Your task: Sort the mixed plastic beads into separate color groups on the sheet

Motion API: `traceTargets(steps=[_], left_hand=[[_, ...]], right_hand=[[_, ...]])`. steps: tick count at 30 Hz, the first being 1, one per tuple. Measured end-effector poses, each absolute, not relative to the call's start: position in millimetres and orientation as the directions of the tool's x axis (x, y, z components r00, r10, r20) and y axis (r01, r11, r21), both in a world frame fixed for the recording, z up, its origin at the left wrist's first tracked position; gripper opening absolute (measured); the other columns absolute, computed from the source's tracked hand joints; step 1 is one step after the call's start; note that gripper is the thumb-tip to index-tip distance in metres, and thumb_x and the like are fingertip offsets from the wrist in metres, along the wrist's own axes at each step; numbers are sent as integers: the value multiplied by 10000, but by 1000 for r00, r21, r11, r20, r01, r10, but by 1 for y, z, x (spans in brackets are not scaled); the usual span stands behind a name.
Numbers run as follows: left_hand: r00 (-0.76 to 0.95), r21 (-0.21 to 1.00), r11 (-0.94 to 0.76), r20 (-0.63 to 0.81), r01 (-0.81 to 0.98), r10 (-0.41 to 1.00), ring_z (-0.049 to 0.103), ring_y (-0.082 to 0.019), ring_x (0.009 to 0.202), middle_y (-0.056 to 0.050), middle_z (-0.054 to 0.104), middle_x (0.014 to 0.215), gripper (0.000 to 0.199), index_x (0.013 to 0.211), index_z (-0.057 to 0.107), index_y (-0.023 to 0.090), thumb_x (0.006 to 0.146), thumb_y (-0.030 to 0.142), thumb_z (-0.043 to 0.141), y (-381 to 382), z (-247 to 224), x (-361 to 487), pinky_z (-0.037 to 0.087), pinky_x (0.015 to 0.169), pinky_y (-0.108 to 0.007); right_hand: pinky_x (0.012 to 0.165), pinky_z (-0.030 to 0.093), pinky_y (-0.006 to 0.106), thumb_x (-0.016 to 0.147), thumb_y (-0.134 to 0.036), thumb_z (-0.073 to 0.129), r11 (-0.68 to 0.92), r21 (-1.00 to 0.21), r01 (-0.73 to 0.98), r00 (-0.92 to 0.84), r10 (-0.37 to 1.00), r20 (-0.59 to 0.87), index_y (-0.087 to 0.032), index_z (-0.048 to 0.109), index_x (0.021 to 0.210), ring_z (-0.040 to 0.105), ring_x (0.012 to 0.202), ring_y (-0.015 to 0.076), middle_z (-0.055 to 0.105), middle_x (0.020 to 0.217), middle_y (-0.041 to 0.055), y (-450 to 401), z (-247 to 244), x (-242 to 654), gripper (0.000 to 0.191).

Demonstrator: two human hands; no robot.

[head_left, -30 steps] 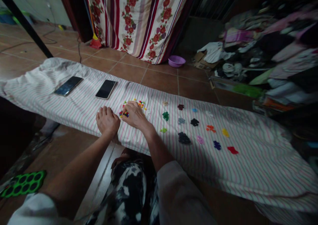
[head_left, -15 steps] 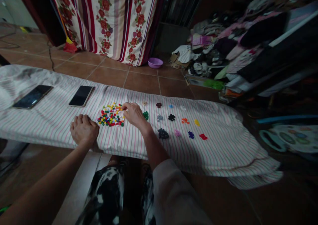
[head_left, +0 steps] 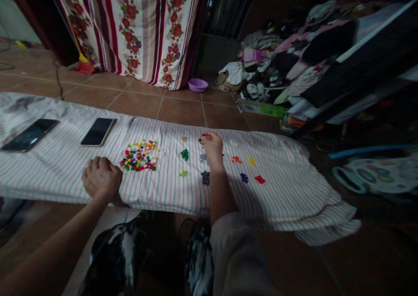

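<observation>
My right hand [head_left: 213,147] is over the sorted clusters, thumb and fingers pinched together at the small dark brown pile [head_left: 200,139]. Whatever the pinch holds is too small to make out. Partly covered by this hand are a grey pile [head_left: 203,157] and a black one. My left hand [head_left: 102,177] rests on the striped cloth [head_left: 170,196] with its fingers curled under, beside a mixed heap of tiny coloured bead-like pieces [head_left: 139,156]. Between the heap and my right hand lie dark green pieces [head_left: 184,154], light green pieces [head_left: 183,173] and beige pieces [head_left: 183,138].
Orange [head_left: 236,159], yellow [head_left: 251,161], dark blue [head_left: 244,178] and red [head_left: 260,179] clusters lie to the right. Two phones, one nearer [head_left: 98,132] and one farther left [head_left: 31,135], lie on the cloth. A purple basin [head_left: 198,85] and piled clothes are beyond.
My right hand has moved from the mixed heap rightward to the brown pile. My left hand stays resting on the cloth. The whole view has shifted slightly.
</observation>
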State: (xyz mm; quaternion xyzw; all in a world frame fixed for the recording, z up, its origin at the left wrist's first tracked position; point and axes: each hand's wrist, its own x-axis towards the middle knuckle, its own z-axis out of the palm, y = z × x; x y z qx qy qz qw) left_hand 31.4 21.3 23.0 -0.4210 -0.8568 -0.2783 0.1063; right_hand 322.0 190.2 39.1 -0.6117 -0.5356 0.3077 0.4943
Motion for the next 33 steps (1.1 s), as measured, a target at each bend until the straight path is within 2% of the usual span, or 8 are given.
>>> traceTargets(steps=[3, 6, 13, 23, 33], left_hand=[[-618, 372, 496, 409, 785, 671, 479, -364, 1227, -211, 583, 1242, 340, 1040, 609, 109, 845, 219, 354, 21, 25, 33, 357, 1000, -521], [-609, 356, 496, 410, 792, 679, 487, -367, 1212, -223, 585, 1229, 342, 1031, 608, 98, 856, 225, 343, 20, 26, 33, 364, 989, -522], [-619, 386, 488, 405, 783, 673, 487, -369, 1209, -193, 585, 1242, 321, 1038, 608, 138, 849, 226, 364, 20, 25, 32, 357, 983, -546], [-620, 378, 495, 400, 782, 675, 476, -368, 1225, -204, 575, 1256, 344, 1047, 610, 129, 858, 240, 344, 21, 24, 32, 353, 993, -537], [-612, 367, 493, 408, 789, 677, 475, -360, 1229, -206, 578, 1251, 335, 1041, 606, 130, 845, 228, 351, 21, 23, 31, 349, 1002, -521]], right_hand=[[703, 523, 254, 701, -208, 508, 25, -971, 236, 296, 950, 96, -117, 653, 1003, 648, 718, 142, 689, 836, 61, 194, 31, 330, 347], [764, 522, 269, 699, -192, 515, 17, -981, 193, 302, 950, 76, -107, 657, 1016, 660, 777, 143, 694, 877, 73, 195, 24, 336, 358], [840, 524, 323, 695, -191, 561, -47, -959, 280, 301, 953, 41, -124, 685, 984, 666, 851, 164, 702, 868, 59, 194, 13, 346, 321], [724, 562, 320, 671, -203, 533, -39, -937, 348, 274, 960, 62, -157, 697, 835, 653, 724, 176, 661, 693, 23, 198, 3, 345, 237], [687, 564, 300, 677, -233, 538, -36, -942, 333, 253, 966, 52, -160, 678, 809, 657, 742, 183, 666, 708, 36, 196, 7, 340, 205]])
